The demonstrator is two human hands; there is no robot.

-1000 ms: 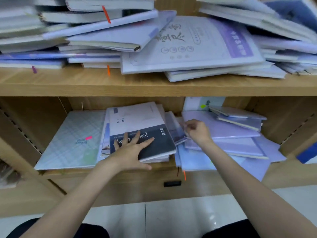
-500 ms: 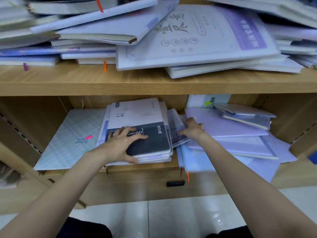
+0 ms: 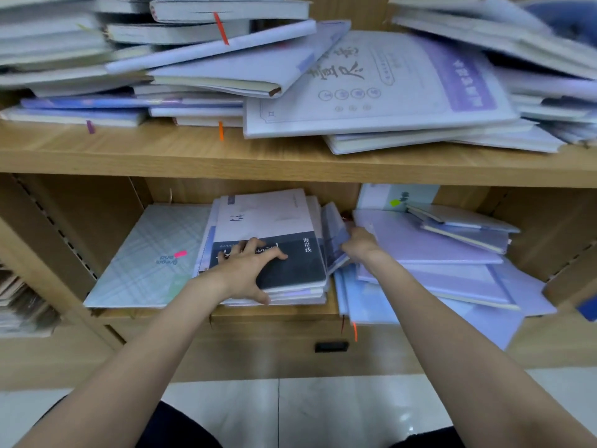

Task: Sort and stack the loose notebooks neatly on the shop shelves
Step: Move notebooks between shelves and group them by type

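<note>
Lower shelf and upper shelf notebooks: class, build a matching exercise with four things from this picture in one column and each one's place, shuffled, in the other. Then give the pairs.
Things
1. dark-banded notebook
2. plaid notebook
3. purple notebooks
4. large white workbook

Places
A. upper shelf, leaning on other books
B. lower shelf, far left, lying flat
C. lower shelf, right, in a loose slipping pile
D. top of the middle stack, under the left hand

Pairs: 1-D, 2-B, 3-C, 4-A
</note>
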